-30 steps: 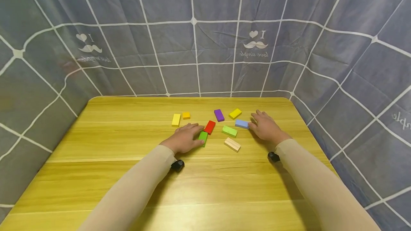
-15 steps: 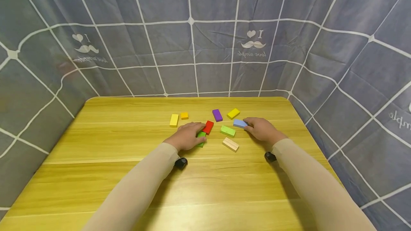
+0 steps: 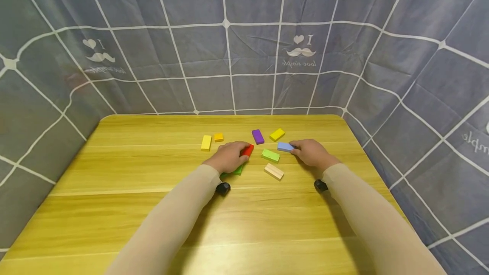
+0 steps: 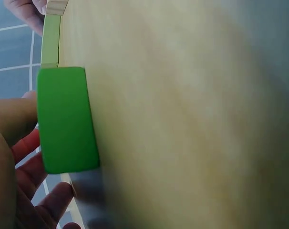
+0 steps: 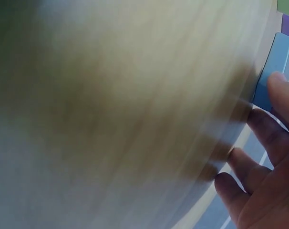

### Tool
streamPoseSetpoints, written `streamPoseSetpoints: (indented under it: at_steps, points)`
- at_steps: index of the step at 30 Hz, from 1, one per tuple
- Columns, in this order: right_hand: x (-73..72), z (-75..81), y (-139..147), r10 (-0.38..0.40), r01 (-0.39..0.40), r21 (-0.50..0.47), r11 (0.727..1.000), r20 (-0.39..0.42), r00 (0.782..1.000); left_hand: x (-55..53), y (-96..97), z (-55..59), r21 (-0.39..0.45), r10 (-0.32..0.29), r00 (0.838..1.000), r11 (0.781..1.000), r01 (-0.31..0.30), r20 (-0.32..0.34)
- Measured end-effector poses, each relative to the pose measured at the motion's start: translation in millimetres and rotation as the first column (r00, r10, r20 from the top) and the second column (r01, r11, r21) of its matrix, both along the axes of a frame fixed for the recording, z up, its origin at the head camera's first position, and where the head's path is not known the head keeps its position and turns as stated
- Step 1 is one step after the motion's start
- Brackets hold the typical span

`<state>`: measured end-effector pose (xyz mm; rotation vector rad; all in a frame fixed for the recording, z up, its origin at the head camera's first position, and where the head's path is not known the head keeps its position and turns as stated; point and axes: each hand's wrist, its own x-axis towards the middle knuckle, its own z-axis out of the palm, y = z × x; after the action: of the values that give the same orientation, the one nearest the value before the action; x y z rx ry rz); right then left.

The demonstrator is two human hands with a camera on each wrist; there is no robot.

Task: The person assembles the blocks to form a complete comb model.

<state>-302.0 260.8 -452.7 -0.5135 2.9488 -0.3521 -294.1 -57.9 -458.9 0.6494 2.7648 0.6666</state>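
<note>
My left hand (image 3: 228, 157) grips a red block (image 3: 247, 150) between thumb and fingers, covering its left part. Under that hand lies a green block (image 3: 238, 170), partly hidden in the head view; a green block (image 4: 68, 119) fills the foreground of the left wrist view. On the right, my right hand (image 3: 312, 154) pinches the right end of a blue block (image 3: 284, 147), thumb on the near side. The right wrist view shows the thumb against this blue block (image 5: 274, 67), with the other fingers spread lower down.
Between the hands lie a light green block (image 3: 270, 155) and a plain wooden block (image 3: 274, 172). Behind are a purple block (image 3: 257, 136) and a yellow block (image 3: 277, 134). Farther left sit another yellow block (image 3: 206, 143) and a small orange block (image 3: 218, 137). A grey curtain (image 3: 206, 54) borders the wooden table (image 3: 244, 224).
My left hand has slid right and away from me, from beside the green block onto the red one. My right hand's fingers have closed in on the blue block's end.
</note>
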Motion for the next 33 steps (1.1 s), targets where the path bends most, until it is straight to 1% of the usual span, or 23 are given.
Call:
streamPoseSetpoints:
  at_steps: [6, 12, 17, 20, 23, 27, 33]
  points:
    - [-3.0, -0.5, -2.4, -0.004, 0.004, 0.003, 1.000, 0.008, 1.000, -6.4, 2.4, 2.3, -0.027, -0.015, 1.000, 1.000, 0.014, -0.020]
    - [-3.6, 0.2, -1.7, -0.002, 0.002, 0.004, 1.000, 0.012, 1.000, -12.5, 2.2, 3.4, -0.041, -0.037, 0.999, 0.998, 0.037, 0.002]
    - [-3.5, -1.6, 0.6, -0.002, 0.001, 0.010, 1.000, 0.010, 1.000, -16.5, 2.3, 5.0, -0.042, -0.037, 0.999, 0.998, 0.037, 0.006]
    - [-3.5, -2.8, 1.9, -0.007, 0.007, 0.011, 1.000, 0.011, 1.000, -20.4, 2.2, 6.2, -0.040, -0.013, 1.000, 0.999, 0.014, 0.010]
    - [-3.6, -3.1, 2.6, -0.011, 0.011, 0.013, 1.000, 0.012, 1.000, -24.3, 1.7, 6.9, -0.027, 0.029, 0.999, 0.999, -0.029, 0.019]
    - [-2.0, -3.0, 1.7, -0.014, 0.014, 0.008, 1.000, 0.017, 1.000, -30.4, 0.7, 4.8, -0.027, 0.079, 0.997, 0.997, -0.078, 0.025]
    - [-0.8, -2.2, 0.4, -0.016, 0.016, 0.002, 1.000, 0.017, 1.000, -40.2, -1.6, 4.7, -0.042, 0.115, 0.993, 0.993, -0.114, 0.023]
